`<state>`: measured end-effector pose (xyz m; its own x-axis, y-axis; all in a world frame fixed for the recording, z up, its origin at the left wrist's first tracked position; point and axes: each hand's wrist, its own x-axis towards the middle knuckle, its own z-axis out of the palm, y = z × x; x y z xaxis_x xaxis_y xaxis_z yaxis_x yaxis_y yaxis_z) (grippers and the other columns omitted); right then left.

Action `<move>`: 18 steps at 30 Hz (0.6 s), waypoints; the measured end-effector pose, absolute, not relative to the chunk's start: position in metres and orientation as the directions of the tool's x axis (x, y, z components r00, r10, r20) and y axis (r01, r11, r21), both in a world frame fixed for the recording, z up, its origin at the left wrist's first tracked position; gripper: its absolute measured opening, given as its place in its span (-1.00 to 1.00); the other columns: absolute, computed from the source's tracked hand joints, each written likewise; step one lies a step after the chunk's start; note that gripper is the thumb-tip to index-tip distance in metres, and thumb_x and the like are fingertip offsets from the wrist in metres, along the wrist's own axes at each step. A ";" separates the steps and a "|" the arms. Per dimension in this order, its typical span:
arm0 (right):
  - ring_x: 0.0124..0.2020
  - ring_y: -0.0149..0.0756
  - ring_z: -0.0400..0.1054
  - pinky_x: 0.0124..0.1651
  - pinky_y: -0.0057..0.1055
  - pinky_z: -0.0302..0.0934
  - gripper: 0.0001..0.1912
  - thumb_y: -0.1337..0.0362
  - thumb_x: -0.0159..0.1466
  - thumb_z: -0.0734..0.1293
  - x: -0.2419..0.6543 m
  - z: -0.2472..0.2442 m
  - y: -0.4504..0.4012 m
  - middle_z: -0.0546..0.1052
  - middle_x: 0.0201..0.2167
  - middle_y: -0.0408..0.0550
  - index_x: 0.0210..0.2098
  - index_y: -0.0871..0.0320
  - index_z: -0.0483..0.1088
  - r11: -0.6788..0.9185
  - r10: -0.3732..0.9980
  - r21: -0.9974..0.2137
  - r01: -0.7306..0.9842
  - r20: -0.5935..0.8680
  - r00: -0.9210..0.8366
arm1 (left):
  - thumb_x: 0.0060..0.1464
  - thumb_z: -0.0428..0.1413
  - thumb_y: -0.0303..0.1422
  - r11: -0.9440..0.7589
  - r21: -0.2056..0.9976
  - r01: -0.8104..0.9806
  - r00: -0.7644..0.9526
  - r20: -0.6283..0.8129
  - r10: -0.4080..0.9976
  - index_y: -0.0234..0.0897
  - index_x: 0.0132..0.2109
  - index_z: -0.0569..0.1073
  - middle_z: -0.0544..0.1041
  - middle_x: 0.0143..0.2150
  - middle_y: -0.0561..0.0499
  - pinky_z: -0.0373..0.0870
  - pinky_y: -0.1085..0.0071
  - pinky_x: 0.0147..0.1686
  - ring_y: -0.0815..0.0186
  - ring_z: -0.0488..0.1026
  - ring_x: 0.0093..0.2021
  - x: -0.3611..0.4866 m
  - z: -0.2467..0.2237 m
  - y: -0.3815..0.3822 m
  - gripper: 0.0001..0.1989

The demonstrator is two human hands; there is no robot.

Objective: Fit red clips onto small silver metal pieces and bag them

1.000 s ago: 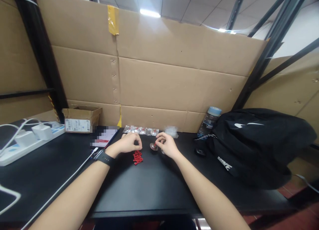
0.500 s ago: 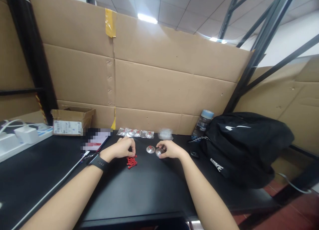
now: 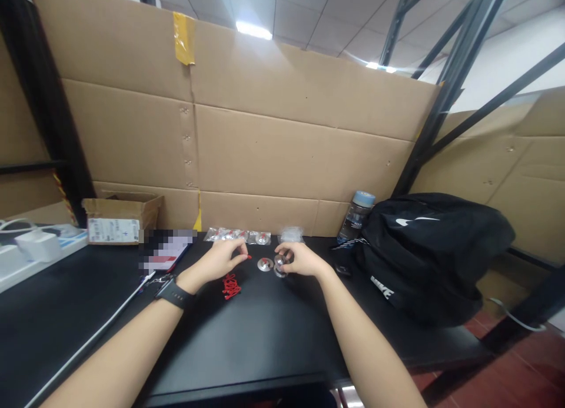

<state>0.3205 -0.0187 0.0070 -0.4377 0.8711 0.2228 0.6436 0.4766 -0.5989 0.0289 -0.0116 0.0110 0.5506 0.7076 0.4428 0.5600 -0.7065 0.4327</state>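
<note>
My left hand, with a watch on its wrist, pinches a small red cord piece between thumb and fingertips. Just below it, a small pile of red cords lies on the black table. My right hand grips a shiny metal disc by its edge; another round edge shows under it, partly hidden. To the left of that, a flat silver disc with a red piece on top rests on the table, between my two hands.
Behind my hands lie several clear-bagged discs and a stack of clear bags. A black backpack and a water bottle stand right. A phone, open carton and power strip are left.
My left hand has lifted a red cord piece off the pile and moved right, toward the discs. The disc in my right hand has been raised and tilted slightly.
</note>
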 end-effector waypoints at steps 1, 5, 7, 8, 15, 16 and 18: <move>-0.30 -0.35 0.41 -0.24 -0.44 0.29 -0.50 0.37 -0.02 0.51 0.318 0.007 -0.019 0.58 -0.18 -0.08 -0.05 0.12 0.50 0.489 0.866 -0.624 0.610 0.266 -0.423 | 0.20 0.10 -0.30 -0.703 0.452 0.548 0.525 0.468 0.711 -0.20 -0.27 0.47 0.59 -0.26 0.04 0.31 0.37 -0.18 0.24 0.50 -0.22 0.031 0.012 -0.012 -0.89; -0.17 -0.27 0.44 -0.24 -0.41 0.30 -0.49 0.30 0.04 0.51 0.299 0.009 -0.024 0.56 -0.08 -0.03 0.00 0.10 0.46 0.533 0.841 -0.720 0.445 0.392 -0.372 | 0.15 0.16 -0.28 -0.692 0.508 0.512 0.461 0.517 0.721 -0.20 -0.32 0.50 0.61 -0.28 0.07 0.34 0.36 -0.17 0.25 0.52 -0.23 0.039 0.014 -0.018 -0.88; -0.13 -0.26 0.44 -0.25 -0.41 0.31 -0.47 0.29 0.04 0.51 0.287 0.010 -0.028 0.54 -0.02 -0.01 0.02 0.07 0.45 0.539 0.835 -0.763 0.358 0.426 -0.349 | 0.14 0.17 -0.29 -0.696 0.536 0.477 0.452 0.530 0.717 -0.20 -0.32 0.51 0.62 -0.28 0.08 0.35 0.36 -0.15 0.25 0.53 -0.23 0.043 0.016 -0.021 -0.89; -0.11 -0.25 0.44 -0.25 -0.41 0.32 -0.47 0.30 0.04 0.51 0.282 0.011 -0.030 0.53 0.01 -0.01 0.02 0.06 0.44 0.539 0.833 -0.782 0.314 0.438 -0.339 | 0.13 0.18 -0.30 -0.698 0.551 0.458 0.447 0.536 0.716 -0.20 -0.31 0.52 0.63 -0.27 0.07 0.37 0.35 -0.14 0.25 0.54 -0.22 0.045 0.017 -0.022 -0.91; -0.03 -0.21 0.46 -0.16 -0.37 0.37 -0.48 0.33 0.05 0.49 0.261 0.016 -0.043 0.50 0.04 0.01 0.01 0.04 0.41 0.535 0.820 -0.843 0.059 0.502 -0.274 | 0.14 0.19 -0.27 -0.661 0.629 0.409 0.361 0.554 0.750 -0.18 -0.22 0.61 0.66 -0.19 0.02 0.42 0.29 -0.05 0.19 0.57 -0.14 0.053 0.023 -0.029 -0.87; -0.03 -0.21 0.46 -0.16 -0.37 0.37 -0.48 0.33 0.05 0.50 0.259 0.016 -0.044 0.50 0.04 0.00 0.01 0.04 0.40 0.533 0.820 -0.845 0.035 0.506 -0.267 | 0.15 0.19 -0.26 -0.664 0.628 0.406 0.349 0.565 0.748 -0.18 -0.24 0.61 0.66 -0.20 0.02 0.42 0.29 -0.05 0.19 0.57 -0.15 0.053 0.024 -0.030 -0.86; -0.02 -0.21 0.46 -0.15 -0.36 0.37 -0.47 0.32 0.05 0.51 0.256 0.018 -0.047 0.50 0.04 0.00 0.02 0.03 0.39 0.535 0.816 -0.845 0.003 0.515 -0.261 | 0.16 0.18 -0.26 -0.683 0.607 0.406 0.328 0.601 0.729 -0.18 -0.25 0.60 0.64 -0.19 0.01 0.41 0.28 -0.03 0.19 0.55 -0.13 0.054 0.026 -0.032 -0.86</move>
